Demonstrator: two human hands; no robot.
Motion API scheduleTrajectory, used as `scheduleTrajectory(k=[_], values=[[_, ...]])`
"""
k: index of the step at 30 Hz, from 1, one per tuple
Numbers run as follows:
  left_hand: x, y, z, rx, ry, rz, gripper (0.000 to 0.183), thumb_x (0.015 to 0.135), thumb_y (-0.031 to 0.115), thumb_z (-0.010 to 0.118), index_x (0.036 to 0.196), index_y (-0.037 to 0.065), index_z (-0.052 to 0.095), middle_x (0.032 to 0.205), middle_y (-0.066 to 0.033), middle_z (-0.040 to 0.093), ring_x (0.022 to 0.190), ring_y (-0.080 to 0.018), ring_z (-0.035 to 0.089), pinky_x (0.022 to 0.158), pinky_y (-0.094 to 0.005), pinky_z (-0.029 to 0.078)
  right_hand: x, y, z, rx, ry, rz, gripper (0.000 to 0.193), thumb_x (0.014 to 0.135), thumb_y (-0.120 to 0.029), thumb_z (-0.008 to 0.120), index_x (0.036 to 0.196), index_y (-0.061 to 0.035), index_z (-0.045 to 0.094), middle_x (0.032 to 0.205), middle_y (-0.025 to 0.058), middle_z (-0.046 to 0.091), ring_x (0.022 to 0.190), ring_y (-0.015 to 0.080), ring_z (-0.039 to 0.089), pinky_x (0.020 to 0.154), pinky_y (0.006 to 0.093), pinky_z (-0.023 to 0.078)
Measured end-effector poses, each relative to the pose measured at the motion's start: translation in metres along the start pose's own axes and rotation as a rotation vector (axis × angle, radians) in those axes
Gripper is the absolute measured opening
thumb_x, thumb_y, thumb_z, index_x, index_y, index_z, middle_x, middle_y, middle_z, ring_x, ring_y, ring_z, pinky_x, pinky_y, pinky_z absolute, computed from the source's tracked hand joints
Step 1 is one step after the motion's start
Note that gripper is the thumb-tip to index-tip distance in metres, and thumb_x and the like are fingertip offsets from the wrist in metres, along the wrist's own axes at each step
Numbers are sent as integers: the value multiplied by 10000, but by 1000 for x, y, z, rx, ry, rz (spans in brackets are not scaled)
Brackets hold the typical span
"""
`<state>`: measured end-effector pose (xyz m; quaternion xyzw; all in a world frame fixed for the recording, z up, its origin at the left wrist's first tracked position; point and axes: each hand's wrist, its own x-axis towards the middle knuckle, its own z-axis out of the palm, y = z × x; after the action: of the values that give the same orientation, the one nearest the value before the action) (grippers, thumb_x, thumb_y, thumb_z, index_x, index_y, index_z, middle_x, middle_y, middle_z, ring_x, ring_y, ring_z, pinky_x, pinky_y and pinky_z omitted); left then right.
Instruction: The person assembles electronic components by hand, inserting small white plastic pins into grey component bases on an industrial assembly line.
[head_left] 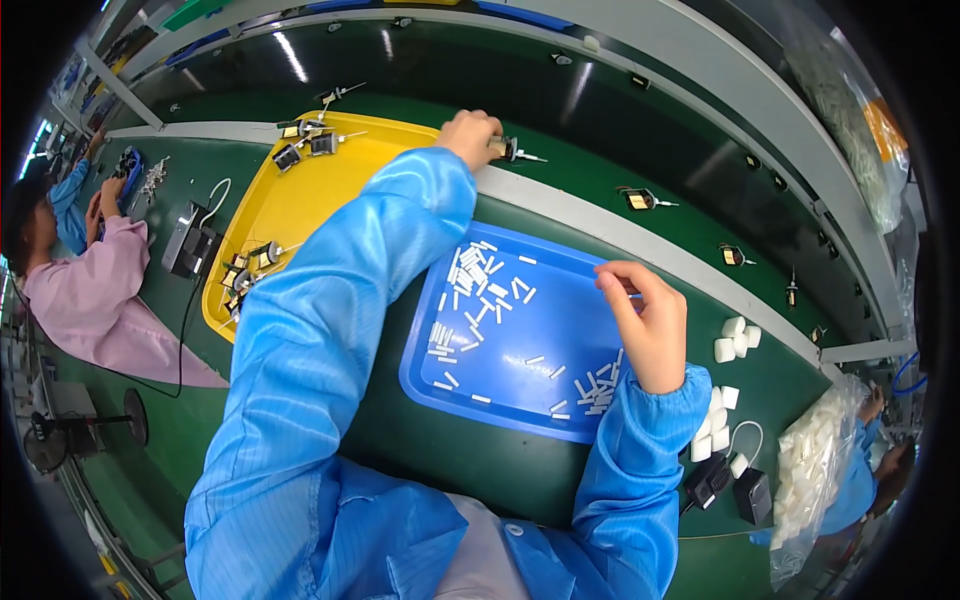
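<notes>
- And the left hand is extended past the yellow tray's upper right corner; a small part is gripped in its fingers, over the green belt, the white tip pointed right;
- the right hand is held above the blue tray's right side, fingers curled, thumb brought near forefinger; whether anything is pinched there cannot be told;
- white sticks are scattered across the blue tray, heaped at upper left, clustered again at lower right;
- more parts are gathered at the yellow tray's left end;
- white blocks are grouped on the table, right of the blue tray.
</notes>
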<state>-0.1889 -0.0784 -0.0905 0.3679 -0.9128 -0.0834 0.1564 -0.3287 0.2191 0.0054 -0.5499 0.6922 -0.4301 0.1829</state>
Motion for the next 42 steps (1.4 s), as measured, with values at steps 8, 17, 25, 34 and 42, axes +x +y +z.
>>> scheduleTrajectory(k=[8,17,25,34,42], values=[[-55,-118,-77,690,146,-686,620,840,556,539,1360,242,413,1411,-132,377,1306,-380,317,983,-576,354,3,9,-7,-96,25,-45,112,843,-127,635,880,-24,661,780,101,668,636,208,639,584,283,499],[-137,-120,-95,238,-323,-634,581,883,554,491,1329,183,471,1276,-187,503,1203,-380,444,1001,-414,386,0,7,-8,-109,-8,-54,109,839,-127,638,874,-26,660,781,105,665,643,208,639,579,285,498],[-184,-96,-119,-80,-381,-268,508,825,189,680,1295,157,490,1167,-209,586,1081,-375,561,919,-401,443,-6,11,-7,-256,-146,-82,128,834,-177,612,867,-66,665,794,115,667,681,276,644,611,345,506],[-225,-102,-121,136,-134,-460,373,715,39,719,1063,130,619,922,-167,661,880,-368,624,757,-405,497,-15,39,48,-415,-133,-434,218,792,-54,598,1000,-81,656,1023,105,649,870,296,625,744,349,518],[-220,-51,-140,-367,151,-187,246,780,30,696,973,67,549,991,-75,623,954,-209,619,789,-289,484,-13,44,63,-460,-359,-311,106,753,-35,602,856,-42,623,803,118,604,759,315,606,666,398,502]])
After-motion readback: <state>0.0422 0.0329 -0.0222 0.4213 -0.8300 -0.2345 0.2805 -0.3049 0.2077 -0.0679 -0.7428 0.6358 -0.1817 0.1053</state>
